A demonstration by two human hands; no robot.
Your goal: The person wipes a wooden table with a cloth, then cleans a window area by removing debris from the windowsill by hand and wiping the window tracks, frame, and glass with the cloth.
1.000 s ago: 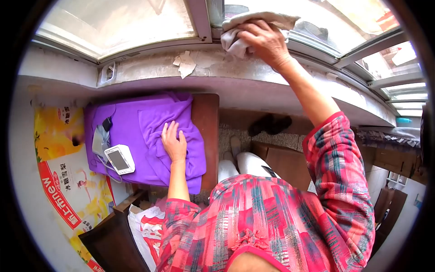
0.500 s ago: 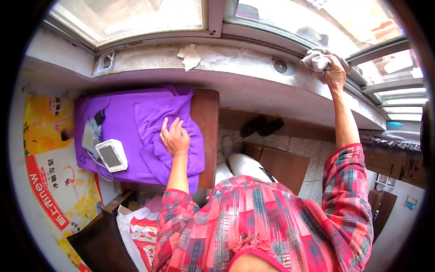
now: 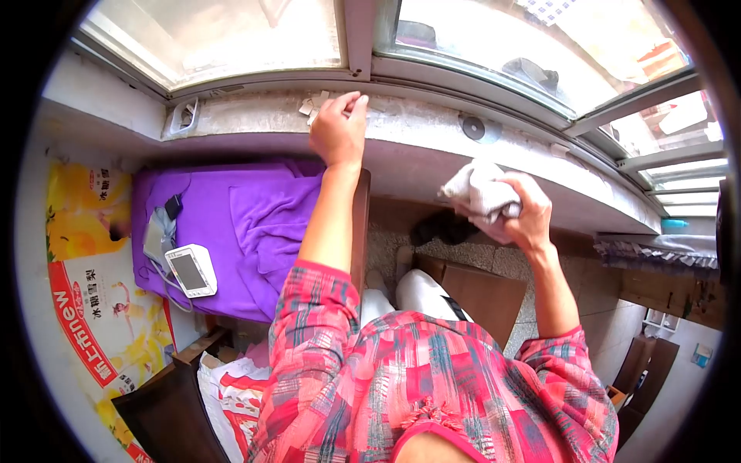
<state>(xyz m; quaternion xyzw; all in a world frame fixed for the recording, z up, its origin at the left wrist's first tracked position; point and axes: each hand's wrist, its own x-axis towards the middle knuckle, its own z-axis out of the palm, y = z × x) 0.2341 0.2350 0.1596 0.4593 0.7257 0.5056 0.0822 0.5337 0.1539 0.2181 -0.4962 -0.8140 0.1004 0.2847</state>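
Note:
My right hand (image 3: 532, 214) is wrapped round a crumpled greyish-white cloth (image 3: 482, 191), held in the air in front of the window sill (image 3: 421, 116). Over the sill, my left hand (image 3: 340, 127) has its fingers curled together; whether anything is inside them is hidden. Just behind that hand, pale torn paper scraps (image 3: 309, 105) lie on the sill, partly covered by it. Below my left forearm, a purple cloth (image 3: 255, 224) is draped over a brown table (image 3: 360, 224). On the purple cloth sits a white monitor (image 3: 191, 270) with a tube and cuff.
A disc (image 3: 473, 128) lies on the sill, and a small white container (image 3: 185, 116) stands at its left end. Glass windows (image 3: 478, 54) rise behind it. Dark shoes (image 3: 444, 228) and a brown box (image 3: 482, 289) are on the floor. A dark chair (image 3: 174, 409) stands lower left.
My left hand has lifted off the purple cloth and moved up to the paper scraps, its fingers curling. My right hand has brought the greyish-white cloth away from the sill, towards me.

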